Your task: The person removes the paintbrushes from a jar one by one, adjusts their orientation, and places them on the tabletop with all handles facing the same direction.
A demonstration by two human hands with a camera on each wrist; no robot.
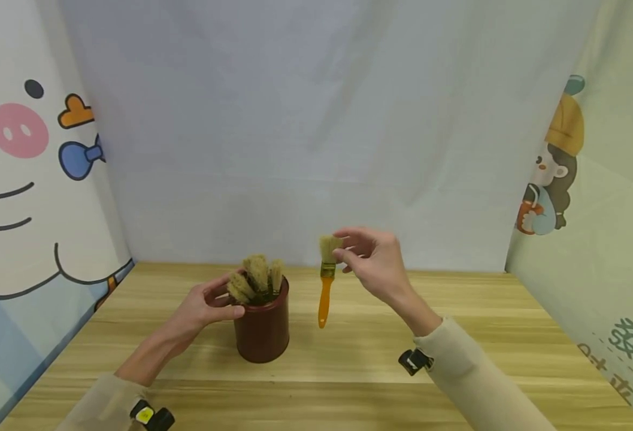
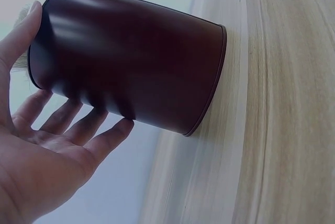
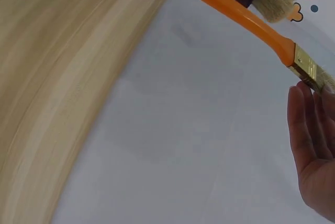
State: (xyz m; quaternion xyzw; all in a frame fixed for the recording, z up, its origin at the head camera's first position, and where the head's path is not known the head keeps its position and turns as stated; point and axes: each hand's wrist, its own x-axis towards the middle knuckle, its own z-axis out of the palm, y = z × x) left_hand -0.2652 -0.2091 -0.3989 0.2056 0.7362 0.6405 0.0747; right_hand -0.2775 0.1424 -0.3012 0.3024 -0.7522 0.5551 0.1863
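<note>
The right hand (image 1: pixel 372 260) pinches a brush (image 1: pixel 324 296) by its pale bristles (image 1: pixel 327 246), between thumb and fingers. The brush lies just to that hand's left and hangs below the pinch: its long axis runs nearly upright, bristles at the top, orange handle (image 3: pixel 241 12) pointing down and its tip leaning slightly left.

Farther left of the right hand, apart from the brush, a dark red can (image 1: pixel 262 336) stands mouth up on the wooden tabletop (image 1: pixel 359 383). More brushes (image 1: pixel 257 274) stand in it, bristles up like the held one; their handles are hidden inside.

The left hand (image 1: pixel 200 311) is the nearer to the can, its fingers curved around the side and thumb by the rim. Beyond both hands hangs a pale cloth (image 1: pixel 305 120).
</note>
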